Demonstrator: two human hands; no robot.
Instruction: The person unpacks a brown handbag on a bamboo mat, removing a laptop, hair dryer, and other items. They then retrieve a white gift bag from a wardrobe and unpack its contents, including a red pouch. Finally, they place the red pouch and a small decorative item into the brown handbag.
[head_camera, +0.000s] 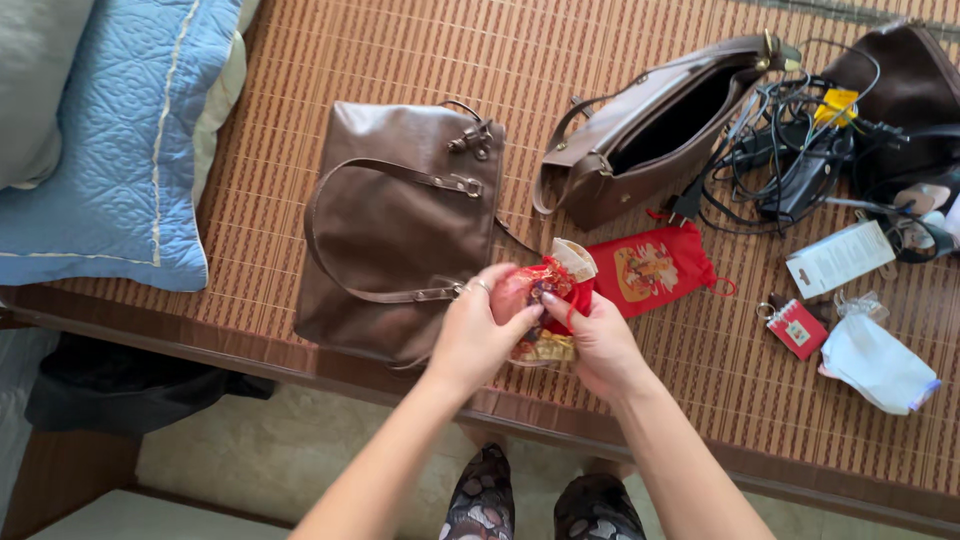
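Quilted blue pillow (120, 150) fills the far left, with bare woven mat (600, 60) beside it before my flat brown handbag (395, 225). At the mat's near edge my left hand (475, 335) and right hand (600, 345) meet, fingers pinched on a small red and gold pouch (548, 300), just beside the bag. Right of them lie a red embroidered pouch (650, 268), an open brown bag (650, 125), tangled black cables (790, 160) and a white face mask (878, 362), crowding that side.

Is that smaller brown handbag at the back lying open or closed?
Open. The smaller brown handbag lies on its side on the woven mat, its mouth gaping so the dark inside shows. Whether anything is inside, cannot tell.
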